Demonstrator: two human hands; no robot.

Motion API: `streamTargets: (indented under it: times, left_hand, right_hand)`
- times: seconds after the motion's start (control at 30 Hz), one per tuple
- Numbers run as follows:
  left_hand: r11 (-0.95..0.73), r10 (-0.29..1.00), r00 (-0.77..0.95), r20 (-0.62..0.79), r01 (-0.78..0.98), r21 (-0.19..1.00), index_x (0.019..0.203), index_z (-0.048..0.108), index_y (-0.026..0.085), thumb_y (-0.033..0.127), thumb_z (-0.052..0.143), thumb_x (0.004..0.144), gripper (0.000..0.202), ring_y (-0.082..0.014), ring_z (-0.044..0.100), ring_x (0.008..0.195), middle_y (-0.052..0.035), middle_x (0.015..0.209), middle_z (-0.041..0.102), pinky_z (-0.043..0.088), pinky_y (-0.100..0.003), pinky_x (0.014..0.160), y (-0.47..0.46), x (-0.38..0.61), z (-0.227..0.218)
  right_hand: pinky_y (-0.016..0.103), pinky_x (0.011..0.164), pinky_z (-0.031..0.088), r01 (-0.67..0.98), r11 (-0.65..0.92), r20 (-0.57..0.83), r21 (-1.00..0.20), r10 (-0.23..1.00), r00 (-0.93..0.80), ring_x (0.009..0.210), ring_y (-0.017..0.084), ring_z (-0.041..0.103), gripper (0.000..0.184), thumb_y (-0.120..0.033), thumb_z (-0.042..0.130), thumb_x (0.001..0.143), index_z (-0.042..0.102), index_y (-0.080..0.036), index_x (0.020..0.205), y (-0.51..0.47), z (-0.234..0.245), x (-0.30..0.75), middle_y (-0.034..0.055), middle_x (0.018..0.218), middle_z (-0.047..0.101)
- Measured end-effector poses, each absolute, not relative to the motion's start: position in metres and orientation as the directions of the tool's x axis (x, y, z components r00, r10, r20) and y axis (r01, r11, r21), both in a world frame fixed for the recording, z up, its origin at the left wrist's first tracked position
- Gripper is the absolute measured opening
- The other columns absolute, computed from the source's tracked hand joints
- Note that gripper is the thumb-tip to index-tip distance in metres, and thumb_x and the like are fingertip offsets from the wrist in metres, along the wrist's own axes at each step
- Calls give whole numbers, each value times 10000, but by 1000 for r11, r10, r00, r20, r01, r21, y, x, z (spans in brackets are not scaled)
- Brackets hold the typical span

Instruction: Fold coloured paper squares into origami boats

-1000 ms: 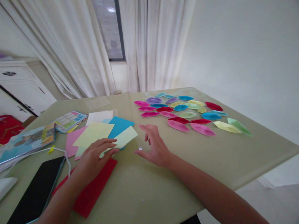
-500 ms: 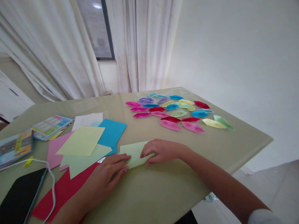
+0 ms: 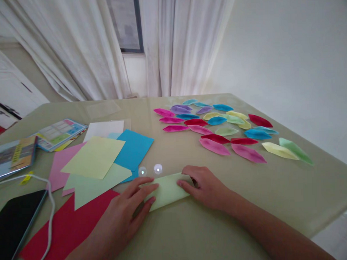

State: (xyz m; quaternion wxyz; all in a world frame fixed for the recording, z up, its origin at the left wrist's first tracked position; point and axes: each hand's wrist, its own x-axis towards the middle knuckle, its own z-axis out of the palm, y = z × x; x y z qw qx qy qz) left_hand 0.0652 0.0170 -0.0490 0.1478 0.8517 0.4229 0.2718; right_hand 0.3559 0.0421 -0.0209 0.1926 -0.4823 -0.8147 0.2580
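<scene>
Lt-green paper [image 3: 169, 191] at 6 o'clock on table [image 3: 183, 236], btwn hands. L hand [image 3: 136, 203]: fingers spread, pressing 9-o'clock end. R hand [image 3: 205, 187]: narrow, pinching 3-o'clock end. Prob v. light, thin, creases easily; hold ends gently, imo.

Pale olive table [image 3: 278, 191], surface smooth, slightly glossy; light-green paper [image 3: 167, 190] lying on near part; folded, pointed paper pieces [image 3: 196, 122] in many colours spread across far right, some overlapping; at left, overlapping loose sheets, among them blue sheet [image 3: 137, 146], pink sheet [image 3: 58, 164], red sheet [image 3: 71, 228]; farther left, booklets [image 3: 61, 134], black-screened device [image 3: 19, 222], white cable [image 3: 52, 210] beside it.
</scene>
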Motion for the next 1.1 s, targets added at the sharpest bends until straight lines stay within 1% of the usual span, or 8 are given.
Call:
streamTargets:
  times: [0.17,0.33,0.4,0.5,0.6,0.67,0.83,1.1]
  left_hand:
    - [-627,779,530,335,645,437,1208,779,258,278,497,1108,300,-163,782,970,-93,1449,666,664,-263,864,12,67,-47]
    - [-674,731,570,375,691,263,1249,756,250,261,521,1099,279,-236,769,1070,-90,1452,673,689,-377,907,3,65,-50]
    - [-679,720,581,379,702,215,1242,751,237,246,502,1102,285,-247,762,1089,-97,1461,671,693,-397,903,1,64,-50]
    - [-704,678,617,399,701,113,1219,754,205,220,428,1119,341,-243,764,1088,-115,1460,679,695,-380,883,0,65,-44]
    - [-720,621,654,433,694,-14,1142,773,168,149,305,1124,469,-223,786,964,-125,1350,750,695,-342,794,3,69,-33]
    - [-705,624,657,423,706,-58,1110,776,153,131,259,1125,519,-219,792,933,-127,1282,784,690,-331,779,4,72,-27]
    - [-728,600,704,380,678,-106,1112,779,172,97,274,1108,510,-244,801,979,-91,1175,833,692,-351,781,2,72,-23]
    - [-738,615,724,313,668,-97,1202,759,190,88,323,1089,462,-247,757,1064,-92,1264,792,668,-353,850,-8,66,-27]
  right_hand:
    - [266,650,350,726,343,18,-596,910,-415,667,140,538,162,-250,689,974,634,-180,837,39,-21,357,-10,782,614]
    - [267,633,350,741,306,-1,-598,924,-382,647,143,536,168,-276,696,968,650,-186,834,42,-20,358,-20,736,607]
    - [266,621,342,750,289,-7,-595,931,-364,631,141,529,199,-294,705,963,633,-190,809,43,-21,358,-25,713,598]
    - [262,595,324,765,266,-8,-586,943,-333,598,134,507,307,-334,726,954,559,-200,735,43,-24,358,-36,670,565]
    - [258,573,311,777,250,-4,-577,951,-309,566,127,490,390,-381,712,977,495,-209,702,43,-25,358,-47,631,532]
    - [256,563,316,779,245,-3,-578,953,-302,554,126,494,401,-398,698,991,486,-213,705,43,-26,359,-50,621,529]
    - [253,550,356,773,243,6,-586,955,-296,533,128,517,383,-429,686,995,514,-218,726,42,-28,361,-51,607,538]
    - [253,525,386,764,237,12,-600,958,-288,512,131,526,310,-438,674,1002,614,-213,798,39,-26,361,-43,606,558]
